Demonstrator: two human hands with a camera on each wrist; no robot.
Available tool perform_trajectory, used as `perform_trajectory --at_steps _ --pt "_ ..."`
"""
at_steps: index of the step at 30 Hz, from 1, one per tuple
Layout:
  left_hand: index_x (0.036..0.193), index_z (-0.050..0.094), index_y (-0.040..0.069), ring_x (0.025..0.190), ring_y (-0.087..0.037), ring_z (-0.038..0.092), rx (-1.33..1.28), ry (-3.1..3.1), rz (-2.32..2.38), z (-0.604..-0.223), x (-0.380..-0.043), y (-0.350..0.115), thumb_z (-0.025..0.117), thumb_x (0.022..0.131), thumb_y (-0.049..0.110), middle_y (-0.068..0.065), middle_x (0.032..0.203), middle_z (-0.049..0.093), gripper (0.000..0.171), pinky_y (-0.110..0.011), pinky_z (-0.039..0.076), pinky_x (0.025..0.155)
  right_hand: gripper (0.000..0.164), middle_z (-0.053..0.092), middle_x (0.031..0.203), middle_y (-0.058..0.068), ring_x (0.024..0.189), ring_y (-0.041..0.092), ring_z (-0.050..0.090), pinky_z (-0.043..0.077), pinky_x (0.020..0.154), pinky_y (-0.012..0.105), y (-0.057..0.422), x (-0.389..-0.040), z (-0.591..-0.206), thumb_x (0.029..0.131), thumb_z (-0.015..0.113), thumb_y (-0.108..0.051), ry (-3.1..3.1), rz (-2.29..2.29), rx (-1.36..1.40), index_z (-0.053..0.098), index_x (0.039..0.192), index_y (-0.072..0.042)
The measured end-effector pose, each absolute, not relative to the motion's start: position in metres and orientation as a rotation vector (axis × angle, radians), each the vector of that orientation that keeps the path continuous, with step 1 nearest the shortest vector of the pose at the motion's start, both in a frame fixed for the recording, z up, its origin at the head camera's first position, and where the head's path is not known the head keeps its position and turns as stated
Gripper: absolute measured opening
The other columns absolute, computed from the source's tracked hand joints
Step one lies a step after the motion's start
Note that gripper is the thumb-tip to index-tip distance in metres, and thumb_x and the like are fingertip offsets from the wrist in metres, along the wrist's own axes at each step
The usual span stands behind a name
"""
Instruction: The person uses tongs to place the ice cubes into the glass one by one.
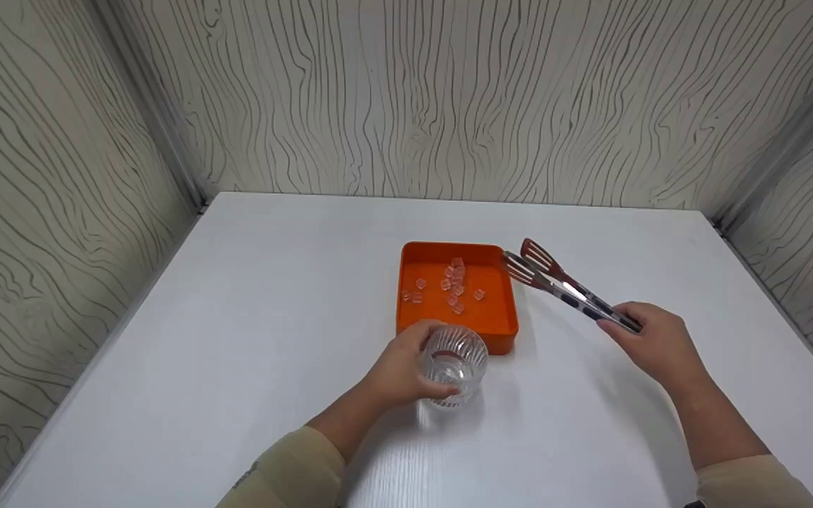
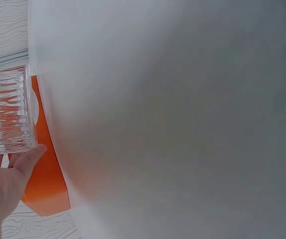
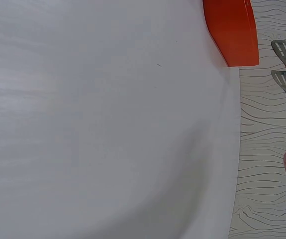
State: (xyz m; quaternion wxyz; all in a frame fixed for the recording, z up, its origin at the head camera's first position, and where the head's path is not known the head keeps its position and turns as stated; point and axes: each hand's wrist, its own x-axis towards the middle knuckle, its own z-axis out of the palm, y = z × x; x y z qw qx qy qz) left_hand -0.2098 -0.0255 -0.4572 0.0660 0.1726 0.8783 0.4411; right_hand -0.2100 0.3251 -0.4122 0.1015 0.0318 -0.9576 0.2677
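My left hand (image 1: 401, 367) grips a clear ribbed glass (image 1: 454, 363) from its left side, close to the front edge of an orange tray (image 1: 505, 343). Fingers curve behind the glass and the thumb lies across its near side; the left wrist view shows the glass (image 2: 6, 112) at the frame's left edge. In my right hand (image 1: 657, 342) are metal tongs (image 1: 576, 296), held by the handle end. Their two slotted heads stand apart, above the tray's right rim. Several small clear cubes (image 1: 452, 284) lie scattered on the tray's floor.
The tray stands on a white table (image 1: 272, 303). Wood-patterned panels (image 1: 413, 99) rise behind the table and at both sides. Bare tabletop shows to the left of the tray and in front of the right hand.
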Motion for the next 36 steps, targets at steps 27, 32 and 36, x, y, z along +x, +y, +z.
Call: perform_trajectory --at_steps 27,32,36 --pt "0.125 0.045 0.028 0.113 -0.011 0.046 0.528 2.653 1.278 -0.4559 -0.2164 -0.0317 0.085 0.055 0.044 0.011 0.12 0.049 0.082 -0.036 0.038 0.1 0.039 0.06 0.084 0.007 0.07 0.019 0.047 0.04 0.056 0.027 0.3235 -0.2107 -0.4115 0.085 0.062 -0.041 -2.823 0.794 0.112 0.064 0.096 -0.005" --pt "0.127 0.045 0.027 0.11 -0.011 0.046 0.611 2.697 1.251 -0.4583 -0.2175 -0.0345 0.085 0.056 0.043 0.009 0.12 0.047 0.082 -0.034 0.039 0.099 0.041 0.06 0.085 0.008 0.071 0.02 0.048 0.04 0.056 0.027 0.324 -0.2108 -0.4117 0.085 0.061 -0.043 -2.832 0.791 0.113 0.064 0.097 -0.004" --pt "0.127 0.044 0.029 0.11 -0.011 0.046 0.608 2.692 1.251 -0.4579 -0.2172 -0.0344 0.085 0.057 0.042 0.007 0.119 0.046 0.081 -0.034 0.039 0.099 0.04 0.06 0.085 0.007 0.071 0.02 0.047 0.04 0.056 0.028 0.3233 -0.2106 -0.4106 0.085 0.061 -0.042 -2.837 0.801 0.104 0.064 0.097 -0.005"
